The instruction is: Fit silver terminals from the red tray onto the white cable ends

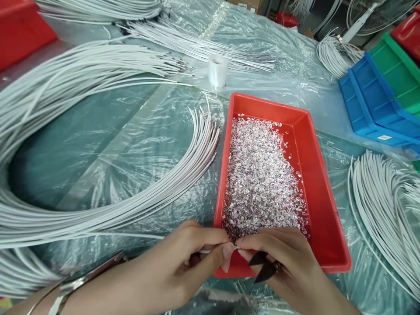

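Over the near edge of the red tray (331, 210), my left hand (183, 262) is closed in a pinch on a thin white cable (205, 251), its end poking out past the fingertips. My right hand (288, 258) meets it there, thumb and forefinger at the cable tip. Tucked in the right palm is a pair of small dark-bladed snips (262, 267), blades slightly apart and pointing left; their handles are hidden. Whether the right fingertips grip the tip or a scrap on it, I cannot tell. Many shiny silvery scraps (262, 175) lie in the tray.
Left of the tray curves a large bundle of white cables (138, 197). A clear tape roll (218, 70) stands behind it. More cables (383, 210) lie at right, below stacked blue bins (370, 100). Another red bin (22, 30) sits far left. Plastic film covers the table (98, 162).
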`<state>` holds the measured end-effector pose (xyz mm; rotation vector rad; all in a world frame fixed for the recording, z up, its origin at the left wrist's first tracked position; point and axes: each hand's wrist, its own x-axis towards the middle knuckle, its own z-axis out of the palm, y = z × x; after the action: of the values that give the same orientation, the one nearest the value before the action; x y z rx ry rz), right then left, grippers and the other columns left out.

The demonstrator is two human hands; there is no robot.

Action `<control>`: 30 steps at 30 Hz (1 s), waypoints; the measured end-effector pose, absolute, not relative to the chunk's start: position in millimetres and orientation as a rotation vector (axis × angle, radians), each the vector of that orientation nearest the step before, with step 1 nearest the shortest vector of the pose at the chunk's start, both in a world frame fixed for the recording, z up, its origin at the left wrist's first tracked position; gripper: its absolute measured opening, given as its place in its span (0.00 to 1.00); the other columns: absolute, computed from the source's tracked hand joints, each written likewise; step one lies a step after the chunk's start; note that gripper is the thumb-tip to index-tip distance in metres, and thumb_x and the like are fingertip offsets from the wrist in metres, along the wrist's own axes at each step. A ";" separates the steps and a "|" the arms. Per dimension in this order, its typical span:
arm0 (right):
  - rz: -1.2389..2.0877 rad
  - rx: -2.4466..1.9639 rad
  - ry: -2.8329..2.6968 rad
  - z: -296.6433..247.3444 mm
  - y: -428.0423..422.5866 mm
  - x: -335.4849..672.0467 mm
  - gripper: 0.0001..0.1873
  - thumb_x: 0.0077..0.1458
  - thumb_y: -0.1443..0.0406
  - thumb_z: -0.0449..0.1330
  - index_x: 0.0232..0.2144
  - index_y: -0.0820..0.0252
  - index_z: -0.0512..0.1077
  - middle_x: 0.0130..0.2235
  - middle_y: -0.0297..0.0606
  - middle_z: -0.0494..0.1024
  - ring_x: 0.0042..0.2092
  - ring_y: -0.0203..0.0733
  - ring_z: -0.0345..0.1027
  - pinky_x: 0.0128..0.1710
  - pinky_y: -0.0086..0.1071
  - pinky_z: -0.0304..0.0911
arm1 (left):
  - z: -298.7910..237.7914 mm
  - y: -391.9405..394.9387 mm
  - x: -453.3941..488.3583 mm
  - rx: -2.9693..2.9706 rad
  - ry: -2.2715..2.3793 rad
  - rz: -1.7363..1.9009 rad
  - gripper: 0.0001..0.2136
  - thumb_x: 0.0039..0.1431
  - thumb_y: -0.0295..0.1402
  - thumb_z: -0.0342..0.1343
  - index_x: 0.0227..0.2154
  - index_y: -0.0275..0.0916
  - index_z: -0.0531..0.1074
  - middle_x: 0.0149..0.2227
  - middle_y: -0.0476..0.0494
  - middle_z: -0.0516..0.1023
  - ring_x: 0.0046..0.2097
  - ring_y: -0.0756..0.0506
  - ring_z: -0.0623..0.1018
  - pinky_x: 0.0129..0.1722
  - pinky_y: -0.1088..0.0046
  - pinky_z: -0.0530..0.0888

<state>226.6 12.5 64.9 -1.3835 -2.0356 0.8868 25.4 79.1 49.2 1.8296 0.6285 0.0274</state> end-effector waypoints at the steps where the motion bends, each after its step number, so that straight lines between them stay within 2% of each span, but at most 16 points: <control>1: 0.932 -1.390 -2.014 64.7 12.0 227.0 0.06 0.63 0.64 0.54 0.36 0.56 0.71 0.29 0.35 0.80 0.27 0.38 0.74 0.25 0.31 0.62 | 48.7 78.9 25.5 1.823 0.624 0.020 0.17 0.69 0.36 0.39 0.27 0.38 0.66 0.21 0.53 0.57 0.23 0.52 0.59 0.20 0.77 0.54; 4: 1.054 -1.420 -1.933 64.8 10.1 227.1 0.03 0.60 0.66 0.57 0.36 0.55 0.71 0.29 0.32 0.79 0.26 0.36 0.72 0.26 0.30 0.63 | 47.5 77.1 24.7 1.818 0.609 -0.013 0.17 0.69 0.36 0.38 0.27 0.38 0.66 0.21 0.54 0.58 0.23 0.52 0.59 0.20 0.76 0.53; 12: 1.164 -1.441 -1.776 63.9 8.1 224.1 0.05 0.55 0.71 0.59 0.33 0.56 0.72 0.28 0.31 0.78 0.27 0.33 0.70 0.28 0.26 0.64 | 43.8 73.7 21.6 1.885 0.603 -0.018 0.16 0.69 0.36 0.40 0.27 0.39 0.66 0.20 0.55 0.58 0.22 0.53 0.60 0.21 0.74 0.53; 18: 1.265 -1.511 -1.695 64.4 11.6 221.5 0.06 0.51 0.73 0.58 0.28 0.61 0.73 0.23 0.31 0.75 0.23 0.31 0.65 0.24 0.25 0.59 | 43.0 72.4 19.1 1.927 0.544 0.042 0.13 0.68 0.33 0.42 0.28 0.40 0.64 0.20 0.56 0.55 0.21 0.53 0.58 0.21 0.75 0.53; 21: 1.313 -1.532 -1.651 65.8 13.9 219.0 0.07 0.51 0.72 0.57 0.24 0.61 0.72 0.19 0.29 0.69 0.20 0.30 0.58 0.20 0.24 0.53 | 45.3 73.4 20.2 1.925 0.497 0.047 0.12 0.69 0.31 0.42 0.28 0.41 0.62 0.20 0.57 0.54 0.20 0.53 0.58 0.20 0.75 0.53; 26: 1.423 -1.542 -1.569 66.2 15.3 218.9 0.08 0.51 0.72 0.56 0.22 0.61 0.70 0.19 0.26 0.62 0.20 0.29 0.52 0.19 0.24 0.49 | 43.8 73.0 19.8 1.979 0.479 0.026 0.10 0.69 0.29 0.42 0.30 0.41 0.64 0.20 0.56 0.61 0.20 0.52 0.61 0.21 0.73 0.53; 30: 1.490 -1.565 -1.518 64.6 12.9 221.0 0.08 0.52 0.71 0.57 0.22 0.60 0.68 0.20 0.25 0.61 0.21 0.29 0.51 0.19 0.23 0.49 | 38.5 69.6 16.8 2.080 0.445 0.015 0.10 0.69 0.28 0.41 0.32 0.41 0.64 0.22 0.53 0.67 0.23 0.49 0.66 0.23 0.71 0.54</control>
<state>221.0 12.9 64.6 -1.5653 -1.5181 1.4895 16.8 69.6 38.5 2.0799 0.4452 0.0147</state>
